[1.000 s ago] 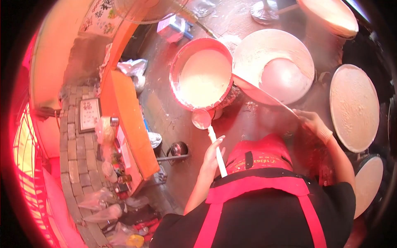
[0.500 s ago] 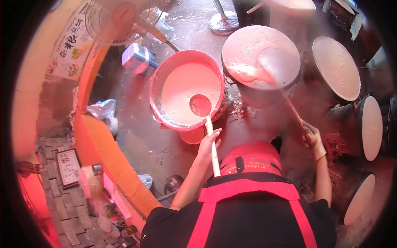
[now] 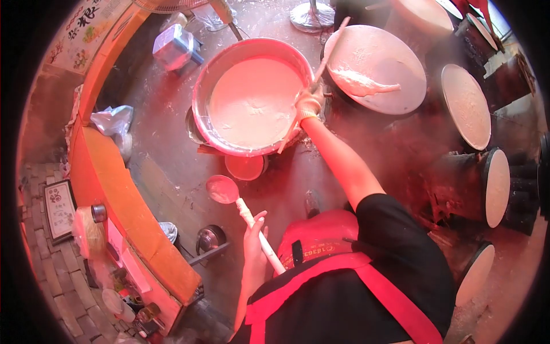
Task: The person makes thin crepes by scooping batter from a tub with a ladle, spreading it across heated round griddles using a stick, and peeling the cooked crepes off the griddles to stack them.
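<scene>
My left hand [image 3: 252,246] is wrapped round the pale handle of a ladle [image 3: 222,189], which hangs in front of the tub with its bowl tilted. With my right hand [image 3: 309,102] I grip a long wooden stick [image 3: 335,49] at the right rim of the big tub [image 3: 199,109]. Pale batter [image 3: 255,103] fills much of the tub. Beyond the stick lies a round griddle [image 3: 415,94], coated with a thin pale layer. A thicker ridge of batter [image 3: 361,84] crosses the middle of that layer.
More round griddles with pale tops stand along the right, among them one griddle [image 3: 467,106] and another [image 3: 497,189]. A small bucket [image 3: 246,166] sits below the tub. An orange-edged counter [image 3: 126,212] curves along the left. A fan [image 3: 172,4] shows at the top.
My right hand has moved left with the stick, from the griddle to the tub's rim. The ladle has come back from over the batter towards my body. My view has shifted.
</scene>
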